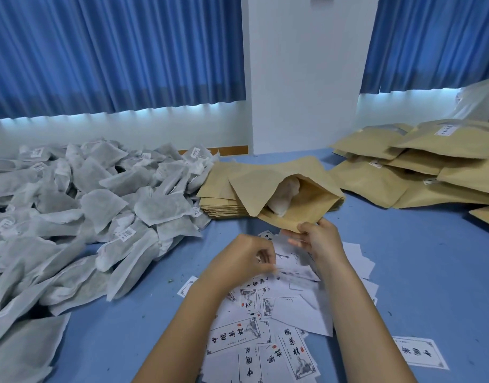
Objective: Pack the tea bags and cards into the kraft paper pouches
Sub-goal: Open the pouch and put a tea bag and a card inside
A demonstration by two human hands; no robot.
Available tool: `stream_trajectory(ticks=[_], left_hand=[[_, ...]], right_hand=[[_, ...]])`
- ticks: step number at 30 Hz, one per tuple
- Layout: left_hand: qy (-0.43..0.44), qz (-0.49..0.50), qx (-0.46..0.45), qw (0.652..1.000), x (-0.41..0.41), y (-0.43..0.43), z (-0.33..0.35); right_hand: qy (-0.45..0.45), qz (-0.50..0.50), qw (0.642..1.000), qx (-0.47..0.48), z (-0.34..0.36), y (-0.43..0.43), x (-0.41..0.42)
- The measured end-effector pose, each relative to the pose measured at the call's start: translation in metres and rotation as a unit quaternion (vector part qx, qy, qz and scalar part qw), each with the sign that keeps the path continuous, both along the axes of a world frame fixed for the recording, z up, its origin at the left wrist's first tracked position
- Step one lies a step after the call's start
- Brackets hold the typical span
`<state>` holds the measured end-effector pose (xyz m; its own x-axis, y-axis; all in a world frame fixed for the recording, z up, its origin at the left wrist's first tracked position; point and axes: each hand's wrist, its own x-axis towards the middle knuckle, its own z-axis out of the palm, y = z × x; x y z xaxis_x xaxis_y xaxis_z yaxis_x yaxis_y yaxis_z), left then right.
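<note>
Right hand [318, 239]: forearm comes in from bottom right, wrist roughly straight, thumb on top and fingers underneath, pinching the near corner of a kraft pouch [307, 205]. The pouch is tilted up off the blue surface [403, 272] (table or floor, can't tell) and its mouth gapes open. One tea bag [283, 194] is already inside and partly visible through the opening. Left hand [243, 258]: forearm comes in from bottom centre, back of the hand up, fingers curled, thumb and fingertips pinching a card [295, 269] just below the right hand. The card is motion-blurred, so its exact edge is unclear, and it is not in the pouch yet. Under both wrists is a loose spread of printed cards [265, 327], overlapping, some face up and some showing blank backs. One stray card [420, 352] lies apart to the right. The far end of the held pouch overlaps a flat stack of empty pouches [218, 194]. Left of that stack and touching it is a large heap of white tea bags [85, 205] running to the left edge. Filled pouches [431, 161] are piled at right rear, overlapping, well apart from the hands. A pale plastic bag [481, 103] sits behind them. At the back are blue curtains [113, 51] on either side of a white wall column [304, 64].
</note>
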<state>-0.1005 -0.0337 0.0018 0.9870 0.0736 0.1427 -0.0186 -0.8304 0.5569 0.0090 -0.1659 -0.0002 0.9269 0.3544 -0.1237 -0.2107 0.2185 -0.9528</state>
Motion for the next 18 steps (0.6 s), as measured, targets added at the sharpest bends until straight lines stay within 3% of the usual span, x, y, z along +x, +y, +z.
stream_trajectory(ticks=[4,10,12,15,18], left_hand=[[-0.006,0.036,-0.154,0.987,-0.003,-0.002,0.002],[-0.042,0.107,-0.299,0.947,0.001,-0.016,0.013],[-0.071,0.152,-0.23,0.959,0.008,-0.026,0.017],[-0.145,0.153,-0.056,0.976,0.026,-0.041,0.031],[-0.176,0.175,0.163,0.955,0.058,-0.042,0.037]], right_hand=[[-0.02,-0.025,0.998,-0.054,-0.004,0.0,-0.001],[-0.02,0.002,0.999,-0.032,-0.004,0.008,-0.005],[-0.026,0.01,0.999,-0.031,-0.003,0.009,-0.006],[-0.022,0.013,0.999,-0.025,-0.003,0.011,-0.009],[-0.027,0.029,0.999,-0.025,-0.005,0.012,-0.013]])
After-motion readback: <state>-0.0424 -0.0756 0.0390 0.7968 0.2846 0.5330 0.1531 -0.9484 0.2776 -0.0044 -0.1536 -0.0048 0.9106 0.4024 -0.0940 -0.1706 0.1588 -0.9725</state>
